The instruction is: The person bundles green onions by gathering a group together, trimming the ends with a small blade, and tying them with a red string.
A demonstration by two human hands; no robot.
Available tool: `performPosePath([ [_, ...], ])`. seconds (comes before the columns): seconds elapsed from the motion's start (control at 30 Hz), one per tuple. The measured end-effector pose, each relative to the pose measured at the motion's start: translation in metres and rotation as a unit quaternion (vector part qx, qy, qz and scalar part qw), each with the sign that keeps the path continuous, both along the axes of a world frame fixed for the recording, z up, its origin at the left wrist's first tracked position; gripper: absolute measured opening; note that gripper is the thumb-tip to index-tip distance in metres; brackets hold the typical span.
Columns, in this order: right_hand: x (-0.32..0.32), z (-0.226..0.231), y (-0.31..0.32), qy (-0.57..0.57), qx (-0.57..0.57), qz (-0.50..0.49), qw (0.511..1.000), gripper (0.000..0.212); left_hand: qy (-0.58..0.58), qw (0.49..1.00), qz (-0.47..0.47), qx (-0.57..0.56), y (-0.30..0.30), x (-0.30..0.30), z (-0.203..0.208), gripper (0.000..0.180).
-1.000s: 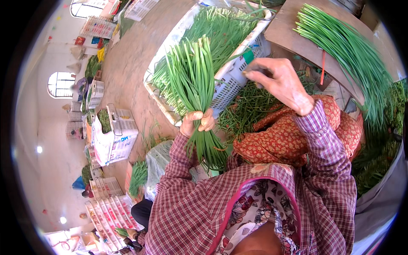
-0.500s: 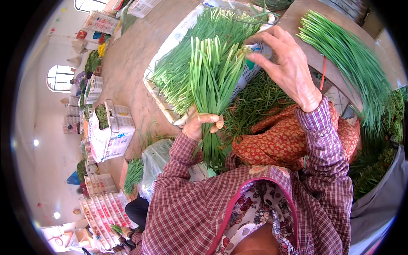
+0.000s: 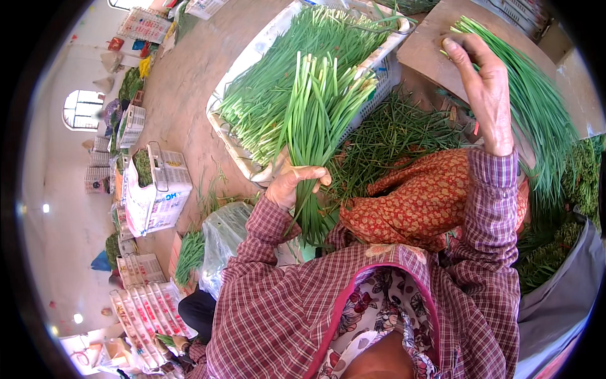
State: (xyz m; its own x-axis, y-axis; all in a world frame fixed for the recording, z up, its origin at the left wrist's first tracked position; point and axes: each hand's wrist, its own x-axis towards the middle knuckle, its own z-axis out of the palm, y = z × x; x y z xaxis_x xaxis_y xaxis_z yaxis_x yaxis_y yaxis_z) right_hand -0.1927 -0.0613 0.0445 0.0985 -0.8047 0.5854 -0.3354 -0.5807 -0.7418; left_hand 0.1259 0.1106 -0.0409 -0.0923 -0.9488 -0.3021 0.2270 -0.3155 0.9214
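Observation:
My left hand (image 3: 293,183) is closed around the lower part of a bunch of garlic chives (image 3: 309,120). The pale cut ends point away from me, and the green leaf tips hang below my fist. My right hand (image 3: 486,82) is raised at the far right, over the near ends of a second heap of chives (image 3: 536,101) on a brown board (image 3: 435,31). Its thumb stands apart from its bent fingers, and I see nothing between them. Beyond the held bunch, a white plastic crate (image 3: 221,120) is filled with more chives (image 3: 278,82).
Loose green trimmings (image 3: 398,132) are heaped beside the red flowered cloth (image 3: 416,202) over my lap. A clear plastic bag (image 3: 224,240) lies by my left arm. Another white crate (image 3: 167,202) stands on the floor (image 3: 177,95) at left. Grey cloth (image 3: 558,290) is at right.
My right hand has moved right, from beside the held bunch's cut ends to over the chives on the board. My left hand keeps its grip in nearly the same place.

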Motion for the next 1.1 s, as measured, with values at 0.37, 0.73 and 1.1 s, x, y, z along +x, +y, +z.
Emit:
performPosePath([
  [0.37,0.059,-0.032,0.015,0.276,-0.065,0.089,0.955,0.030,-0.036,0.997,-0.009,0.064,-0.008,-0.023,0.028,0.034],
  [0.73,0.036,-0.021,0.014,0.206,-0.143,-0.071,0.965,0.024,-0.028,0.999,-0.008,0.022,-0.004,-0.026,0.020,0.042],
  [1.1,0.089,-0.045,0.042,0.208,-0.026,-0.015,0.978,0.032,-0.024,0.999,-0.020,-0.003,-0.004,-0.032,0.004,0.047],
])
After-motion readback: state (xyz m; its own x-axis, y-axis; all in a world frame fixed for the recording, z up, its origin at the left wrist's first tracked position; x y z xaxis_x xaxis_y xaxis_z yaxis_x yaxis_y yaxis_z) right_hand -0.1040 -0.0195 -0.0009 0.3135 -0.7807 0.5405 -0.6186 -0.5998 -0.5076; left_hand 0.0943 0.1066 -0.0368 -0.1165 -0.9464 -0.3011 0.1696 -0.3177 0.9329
